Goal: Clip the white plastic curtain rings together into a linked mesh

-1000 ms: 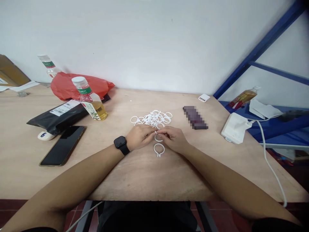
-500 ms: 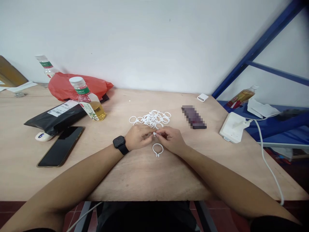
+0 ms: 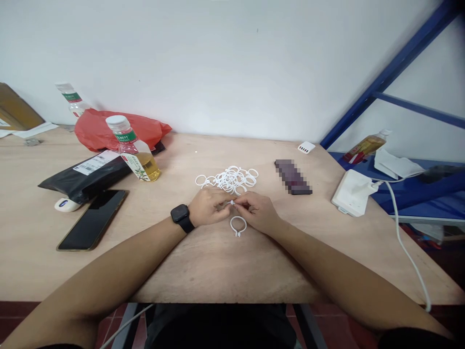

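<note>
My left hand [image 3: 209, 206], with a black watch on its wrist, is closed in a pinch. Its fingertips meet those of my right hand [image 3: 258, 209], which pinches too. Between them they hold a white plastic ring clip [image 3: 232, 202]; only its small tabbed end shows, and the fingers hide the rest. Just below the hands, a single white ring clip [image 3: 238, 225] lies flat on the table with its tabbed gap towards me. Beyond my fingers is a heap of similar white ring clips [image 3: 232, 179], partly overlapping.
On the left are a phone [image 3: 92, 220], a black parcel [image 3: 87, 177], a drink bottle [image 3: 133, 150] and a red plastic bag [image 3: 148, 125]. To the right lie a pixelated dark object [image 3: 293, 177] and a white power adapter [image 3: 351, 194] with its cable [image 3: 403, 237].
Both hands stay in nearly the same place, still pinching the small white clip, whose visible end looks slightly turned. The whole view has shifted a little.
</note>
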Available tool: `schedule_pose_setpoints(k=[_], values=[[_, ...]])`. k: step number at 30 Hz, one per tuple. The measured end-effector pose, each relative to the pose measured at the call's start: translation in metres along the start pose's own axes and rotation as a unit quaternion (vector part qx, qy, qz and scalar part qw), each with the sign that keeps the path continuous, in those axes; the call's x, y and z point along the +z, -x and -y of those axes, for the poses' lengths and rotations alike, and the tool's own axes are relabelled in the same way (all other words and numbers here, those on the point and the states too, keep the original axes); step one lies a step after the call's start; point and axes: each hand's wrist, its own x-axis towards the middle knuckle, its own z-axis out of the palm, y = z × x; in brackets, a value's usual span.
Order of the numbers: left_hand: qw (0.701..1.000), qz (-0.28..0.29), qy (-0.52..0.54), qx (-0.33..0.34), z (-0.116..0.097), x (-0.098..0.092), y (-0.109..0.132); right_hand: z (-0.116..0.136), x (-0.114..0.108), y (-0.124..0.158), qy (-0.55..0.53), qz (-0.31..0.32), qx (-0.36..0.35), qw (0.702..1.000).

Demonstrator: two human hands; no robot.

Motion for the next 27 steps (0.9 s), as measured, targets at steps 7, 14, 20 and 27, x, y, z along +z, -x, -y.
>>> schedule_pose_setpoints(k=[7, 14, 20, 27], values=[[1.000, 0.026, -0.013, -0.006, -0.0014, -0.0029, -0.0028, -0.0006, -0.0003, -0.0008, 0.009, 0.028, -0.046, 0.999], [0.999, 0.037, -0.013, -0.010, -0.0003, -0.0024, -0.0035, -0.0021, -0.0011, -0.0019, 0.032, 0.026, -0.075, 0.996], [0.999, 0.040, -0.011, -0.005, 0.0011, -0.0009, -0.0027, -0.0041, -0.0023, -0.0021, 0.051, 0.023, -0.086, 0.995], [0.999, 0.048, 0.011, -0.007, 0.0033, -0.0011, -0.0023, -0.0042, -0.0026, -0.0029, 0.061, 0.025, -0.081, 0.995]])
